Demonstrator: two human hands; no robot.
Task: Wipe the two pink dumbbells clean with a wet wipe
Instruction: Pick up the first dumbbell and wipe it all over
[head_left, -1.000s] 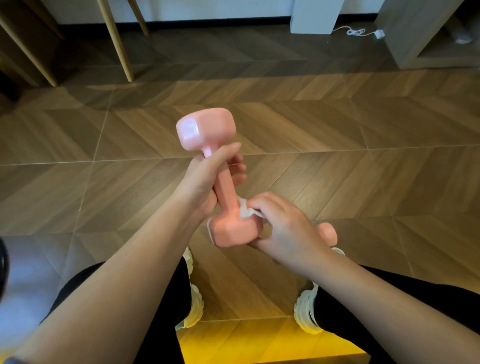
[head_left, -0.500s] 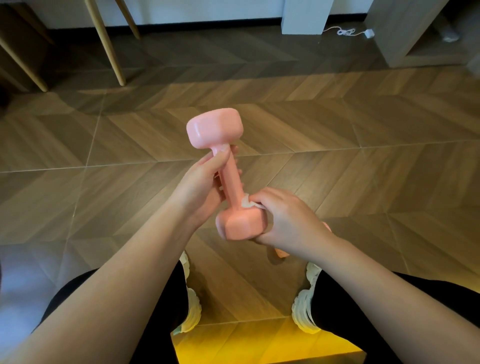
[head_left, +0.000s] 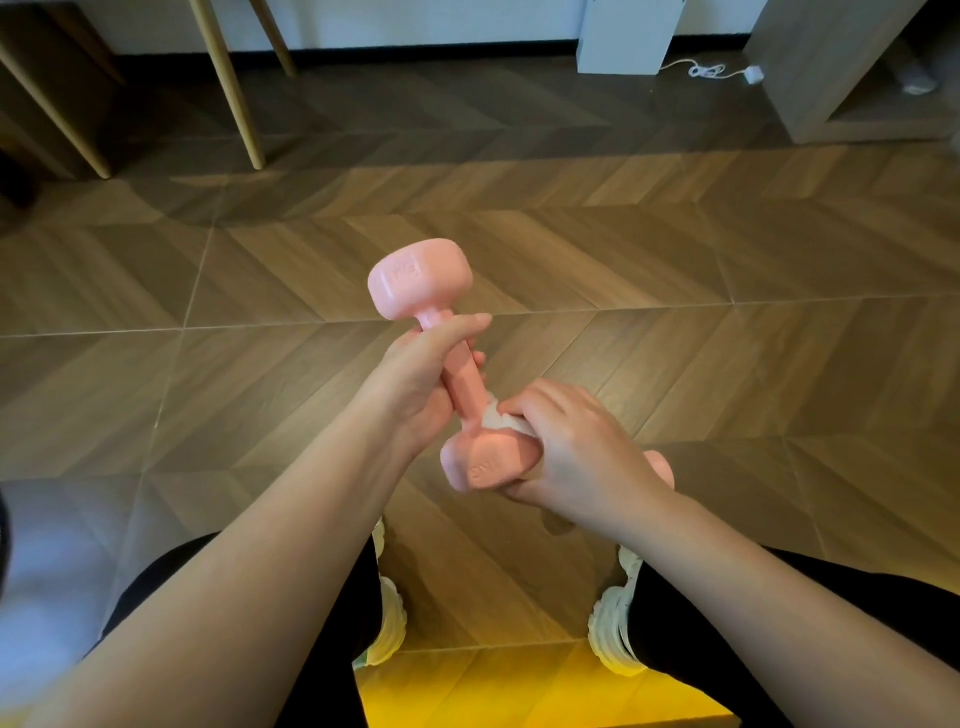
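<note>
- First pink dumbbell (head_left: 418, 278): held in the air over the floor in front of the seated person's knees. It is tilted, one head far and to the left, the other near and to the right.
- Left hand (head_left: 415, 384): fingers and thumb wrapped round the handle, just below the far head.
- Wet wipe (head_left: 496, 421): white and bunched, pressed where the handle meets the near head.
- Right hand (head_left: 576, 447): fingers curled over the wipe, cupping the right side of the near head.
- Second pink dumbbell (head_left: 661, 466): only a rounded pink end shows past the right wrist. It seems to lie on the floor.
- Floor (head_left: 727, 312): brown wood in a chevron pattern.
- Shoes (head_left: 389, 623): pale, one beside each black trouser leg.
- Wooden legs (head_left: 234, 93): far left.
- Cable (head_left: 711, 70): white, coiled, far right.
</note>
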